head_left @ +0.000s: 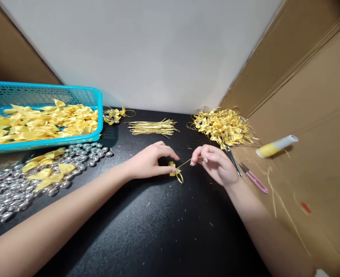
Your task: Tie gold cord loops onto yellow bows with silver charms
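Yellow ribbon bow [172, 164] is lying on the black tabletop [155, 231] between the hands, partly covered by the left thumb's tip; a gold loop [181, 179] is projecting from its near side. Left hand [149, 161]: thumb is resting on the bow, forefinger is arching above and apart from it, so no full pinch is showing. Right hand [216, 163]: thumb and forefinger are pinching a thin gold tie [184, 164] that is running slantwise to the bow. Whether a bead is sitting on the bow: cannot tell.

Handling (judged): bow is probably weighing next to nothing; ribbon is looking soft, smooth, easily creased. Tie is looking thin and springy, likely kinking if forced. Best hold: at the bow's knot, lightly, leaving the tails free.

Surroundings: a bundle of gold ties [154, 127] is lying beyond the hands. A turquoise basket [100, 115] of bows is standing at left; silver beads [10, 188] are spreading in front of it, near the left forearm. A heap of wired bows [223, 125] is sitting beyond the right hand. A metal tool [233, 161] and pink-handled snips [258, 181] are lying just beside that wrist, possibly catching it on a wide sweep. Stray clippings are littering the tabletop.
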`<state>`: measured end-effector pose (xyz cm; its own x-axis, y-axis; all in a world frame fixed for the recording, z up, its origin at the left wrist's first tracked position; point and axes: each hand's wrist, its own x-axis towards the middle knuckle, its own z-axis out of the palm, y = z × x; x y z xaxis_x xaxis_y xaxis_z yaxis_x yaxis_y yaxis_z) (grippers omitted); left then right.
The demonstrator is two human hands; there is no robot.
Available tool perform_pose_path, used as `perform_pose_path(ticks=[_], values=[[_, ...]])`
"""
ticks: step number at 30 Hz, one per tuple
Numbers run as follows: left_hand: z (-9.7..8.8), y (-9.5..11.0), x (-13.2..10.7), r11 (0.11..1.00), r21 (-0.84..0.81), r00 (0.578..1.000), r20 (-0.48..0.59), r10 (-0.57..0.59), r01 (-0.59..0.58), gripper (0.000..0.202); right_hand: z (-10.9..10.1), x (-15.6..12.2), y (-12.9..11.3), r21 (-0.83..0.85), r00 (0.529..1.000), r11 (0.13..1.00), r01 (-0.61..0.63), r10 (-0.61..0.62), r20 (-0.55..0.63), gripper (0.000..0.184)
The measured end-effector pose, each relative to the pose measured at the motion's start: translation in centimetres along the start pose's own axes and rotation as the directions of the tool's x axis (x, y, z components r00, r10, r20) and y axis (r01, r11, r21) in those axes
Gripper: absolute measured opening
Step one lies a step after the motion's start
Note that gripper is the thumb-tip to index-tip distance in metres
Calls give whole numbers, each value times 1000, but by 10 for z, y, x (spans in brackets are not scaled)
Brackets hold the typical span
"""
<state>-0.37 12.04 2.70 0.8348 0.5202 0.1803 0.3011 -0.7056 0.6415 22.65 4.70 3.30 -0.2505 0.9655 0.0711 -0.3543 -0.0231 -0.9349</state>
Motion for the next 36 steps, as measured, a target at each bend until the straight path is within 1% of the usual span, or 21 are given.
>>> perform_pose_path(ticks=[2,3,4,5,6,8,9,11,13,15,16,17,18,20,21,22,24,26,30,33,36], values=[[-3,-1,9,998,-57,992,123,20,-13,36,-1,3,-2,14,1000,1000,6,-6,-22,20],[-3,1,11,997,-76,989,146,34,-23,42,-2,5,-3,21,1000,1000,10,-9,-28,20],[0,4,13,995,-89,989,143,47,-35,47,-2,5,-4,28,1000,1000,11,-11,-27,20],[4,8,13,995,-90,992,114,59,-49,50,-1,6,-4,33,1000,999,10,-9,-21,20],[9,14,12,995,-83,997,54,56,-51,50,-1,6,-5,36,1000,999,8,-8,-12,19],[22,25,9,999,-45,998,-53,18,-21,46,0,6,-7,32,1000,999,4,-5,8,19],[28,29,8,1000,-17,996,-86,-7,6,46,0,5,-7,32,1000,999,2,-3,19,19],[36,31,9,999,-4,993,-109,-51,50,45,1,3,-9,34,999,999,5,-7,42,20],[37,27,13,997,-60,996,-71,-59,55,37,0,1,-10,32,998,999,11,-13,59,20],[35,21,18,988,-157,999,50,-5,13,36,0,-2,-13,23,998,1000,17,-18,65,20],[34,20,19,984,-180,994,104,18,1,42,1,-3,-14,17,998,1000,17,-18,65,20],[36,20,19,984,-177,992,125,16,7,51,2,-5,-15,12,998,1000,17,-18,64,20],[38,23,17,987,-157,995,94,-15,29,63,3,-6,-17,7,998,1000,20,-20,64,20],[49,34,10,983,-144,991,-64,-121,111,96,5,-9,-19,-9,997,1000,23,-22,71,20],[55,40,5,978,-154,977,-137,-162,141,103,6,-10,-19,-17,997,1000,23,-22,75,20],[61,45,0,973,-158,961,-192,-200,171,98,7,-12,-20,-23,997,1000,22,-20,78,21],[69,51,-9,959,-174,927,-265,-266,225,75,8,-14,-20,-30,997,999,15,-12,75,21],[69,49,-14,934,-241,910,-260,-322,262,53,7,-16,-19,-29,998,1000,12,-10,59,21],[57,37,-17,860,-416,894,-198,-403,296,19,6,-22,-15,-15,1000,1000,11,-10,19,21],[53,31,-13,791,-525,873,-167,-458,314,16,8,-26,-11,-24,1000,1000,11,-10,18,21],[56,27,-7,715,-618,852,-135,-505,326,16,11,-32,-5,-40,998,999,18,-16,67,21]])
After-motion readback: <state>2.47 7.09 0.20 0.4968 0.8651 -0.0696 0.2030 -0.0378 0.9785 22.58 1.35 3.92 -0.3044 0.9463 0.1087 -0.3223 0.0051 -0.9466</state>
